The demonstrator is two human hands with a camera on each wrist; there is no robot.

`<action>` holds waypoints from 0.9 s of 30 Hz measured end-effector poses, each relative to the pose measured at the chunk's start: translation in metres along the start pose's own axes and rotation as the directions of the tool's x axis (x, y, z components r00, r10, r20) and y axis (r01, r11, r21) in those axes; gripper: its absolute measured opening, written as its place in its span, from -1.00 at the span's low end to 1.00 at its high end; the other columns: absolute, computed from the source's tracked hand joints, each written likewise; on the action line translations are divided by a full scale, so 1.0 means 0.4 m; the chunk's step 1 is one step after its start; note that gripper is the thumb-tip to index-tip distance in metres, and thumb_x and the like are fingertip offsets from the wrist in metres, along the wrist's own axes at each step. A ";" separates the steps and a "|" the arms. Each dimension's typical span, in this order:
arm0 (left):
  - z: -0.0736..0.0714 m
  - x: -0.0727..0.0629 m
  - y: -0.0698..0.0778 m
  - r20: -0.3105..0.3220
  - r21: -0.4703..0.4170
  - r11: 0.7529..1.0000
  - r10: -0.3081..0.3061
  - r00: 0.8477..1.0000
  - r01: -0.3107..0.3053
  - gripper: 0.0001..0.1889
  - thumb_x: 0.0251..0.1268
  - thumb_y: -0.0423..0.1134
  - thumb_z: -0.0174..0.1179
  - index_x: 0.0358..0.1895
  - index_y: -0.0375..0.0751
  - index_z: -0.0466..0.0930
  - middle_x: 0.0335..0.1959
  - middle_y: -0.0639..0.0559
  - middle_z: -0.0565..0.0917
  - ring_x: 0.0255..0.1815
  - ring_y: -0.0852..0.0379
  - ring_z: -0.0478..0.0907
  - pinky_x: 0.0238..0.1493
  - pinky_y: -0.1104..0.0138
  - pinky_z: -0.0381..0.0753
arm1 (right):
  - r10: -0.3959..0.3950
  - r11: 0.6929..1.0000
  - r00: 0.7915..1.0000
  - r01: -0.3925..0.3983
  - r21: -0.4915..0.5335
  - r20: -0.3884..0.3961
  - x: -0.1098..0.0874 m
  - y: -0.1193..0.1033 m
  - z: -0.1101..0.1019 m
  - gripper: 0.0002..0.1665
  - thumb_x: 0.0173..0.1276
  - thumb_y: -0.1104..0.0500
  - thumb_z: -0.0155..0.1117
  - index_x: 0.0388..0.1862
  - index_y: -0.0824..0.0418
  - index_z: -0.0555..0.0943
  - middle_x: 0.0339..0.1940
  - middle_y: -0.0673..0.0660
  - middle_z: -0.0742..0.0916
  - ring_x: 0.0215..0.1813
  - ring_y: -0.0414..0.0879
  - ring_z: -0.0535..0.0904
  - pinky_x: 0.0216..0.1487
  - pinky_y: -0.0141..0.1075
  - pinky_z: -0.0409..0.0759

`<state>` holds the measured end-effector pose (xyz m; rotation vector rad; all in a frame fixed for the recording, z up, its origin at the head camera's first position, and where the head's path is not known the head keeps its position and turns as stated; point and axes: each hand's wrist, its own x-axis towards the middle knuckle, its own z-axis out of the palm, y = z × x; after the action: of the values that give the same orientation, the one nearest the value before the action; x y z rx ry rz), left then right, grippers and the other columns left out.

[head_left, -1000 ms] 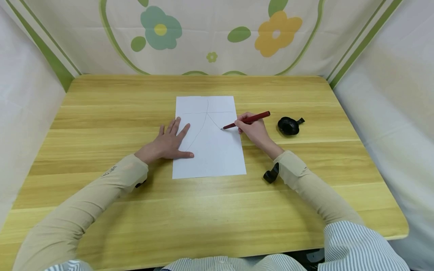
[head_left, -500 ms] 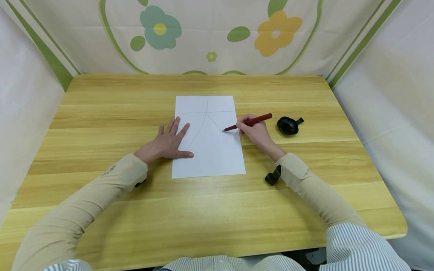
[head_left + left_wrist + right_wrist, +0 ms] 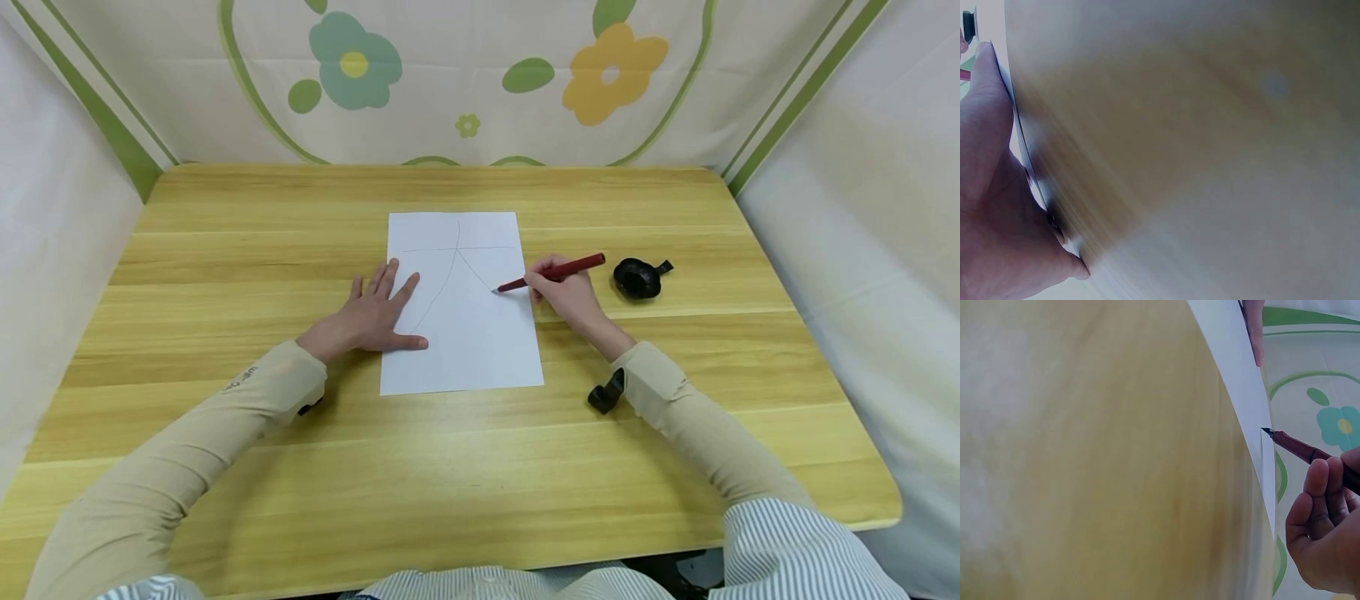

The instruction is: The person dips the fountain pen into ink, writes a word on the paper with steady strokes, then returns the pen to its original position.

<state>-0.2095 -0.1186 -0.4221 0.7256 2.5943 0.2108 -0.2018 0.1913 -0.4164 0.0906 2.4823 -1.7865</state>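
Note:
A white sheet of paper (image 3: 465,350) lies on the wooden table, marked with thin lines: one across, one curving down to the left, one slanting down to the right. My left hand (image 3: 371,317) rests with spread fingers on the sheet's left edge. In the left wrist view, the same hand (image 3: 991,187) shows at the left side. My right hand (image 3: 566,292) pinches a dark red fountain pen (image 3: 573,266). The pen's nib is at the lower end of the slanting line. In the right wrist view, fingers (image 3: 1316,478) curl by the pen's barrel (image 3: 1300,449).
A round black object with a short tab (image 3: 637,278) sits on the table to the right of the right hand. A black wrist-worn piece (image 3: 606,392) hangs below the right cuff. Behind the table (image 3: 480,467) stands a flower-patterned cloth (image 3: 450,75).
The pen's nib and my right hand have moved slightly down and to the right, and the slanting line has grown a little longer. My left hand has stayed in place.

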 end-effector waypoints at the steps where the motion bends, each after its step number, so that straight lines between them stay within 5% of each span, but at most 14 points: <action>1: 0.000 -0.001 -0.001 -0.004 -0.006 1.000 0.004 1.000 -0.004 0.13 0.12 0.41 0.06 0.53 -0.11 -0.37 0.50 -0.33 -0.49 0.53 -0.28 -0.52 0.37 -0.31 -0.38 | -0.001 1.000 1.000 0.001 0.002 0.001 0.000 -0.001 -0.001 -0.88 0.28 0.14 0.26 -0.32 0.18 0.57 -0.55 0.13 0.64 -0.45 -0.07 0.54 -0.37 -0.35 0.44; 27: -0.004 0.000 0.002 0.018 0.007 1.000 -0.014 1.000 0.014 0.14 0.13 0.39 0.08 0.53 -0.10 -0.41 0.49 -0.32 -0.54 0.52 -0.27 -0.56 0.37 -0.30 -0.40 | 0.019 1.000 1.000 -0.019 0.004 -0.013 -0.030 0.004 -0.020 -0.90 0.27 0.18 0.27 -0.33 0.21 0.58 -0.58 0.11 0.64 -0.46 -0.08 0.55 -0.42 -0.35 0.43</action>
<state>-0.2097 -0.1179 -0.4203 0.7090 2.5832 0.1899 -0.1901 0.1994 -0.4142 0.1261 2.4784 -1.7896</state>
